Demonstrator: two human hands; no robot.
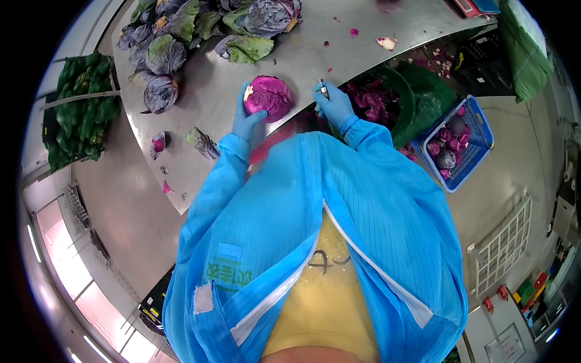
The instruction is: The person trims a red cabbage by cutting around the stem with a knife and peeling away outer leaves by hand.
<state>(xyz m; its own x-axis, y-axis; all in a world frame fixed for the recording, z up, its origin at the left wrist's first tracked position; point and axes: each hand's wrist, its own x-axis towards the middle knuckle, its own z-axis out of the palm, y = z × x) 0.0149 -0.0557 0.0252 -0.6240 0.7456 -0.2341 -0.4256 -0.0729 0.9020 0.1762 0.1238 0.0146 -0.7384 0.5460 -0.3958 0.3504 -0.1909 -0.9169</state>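
A trimmed, bright purple cabbage rests at the front edge of the steel table, its pale stem end turned to the left. My left hand, in a blue glove, holds it from the left side with the thumb on its lower front. To the right of the cabbage and apart from it, my gloved right hand is closed round a small knife, whose thin blade points up and away from me. The palm sides of both hands are hidden.
Untrimmed cabbages are heaped at the table's far left. Loose leaves lie nearer. Right of the table are a green bag beside purple leaves and a blue basket with cabbages. A green net sack stands left.
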